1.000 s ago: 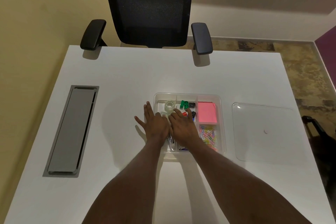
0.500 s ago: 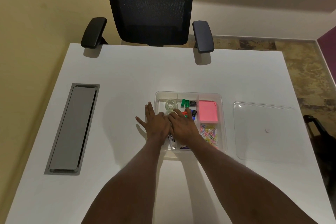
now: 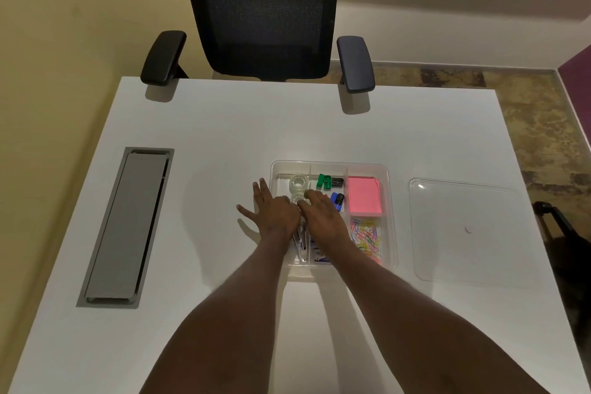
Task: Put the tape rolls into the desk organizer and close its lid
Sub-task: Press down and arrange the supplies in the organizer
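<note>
White rectangular desk [image 3: 224, 144], black mesh office chair [image 3: 262, 9] behind. Clear plastic lid [image 3: 463, 227] flat on desk, right of clear compartmented plastic desk organizer [image 3: 391, 217], still uncovered. Left hand [image 3: 271, 213] spread flat, palm down, straddling organizer's left wall, gripping nothing. Right hand [image 3: 319, 213] palm down, fingers curled over small transparent tape roll [image 3: 300, 200] in left compartment; grip unclear. Second clear tape roll [image 3: 299, 182] just beyond. Versus half second earlier: right fingers curled more; hands otherwise unmoved.
</note>
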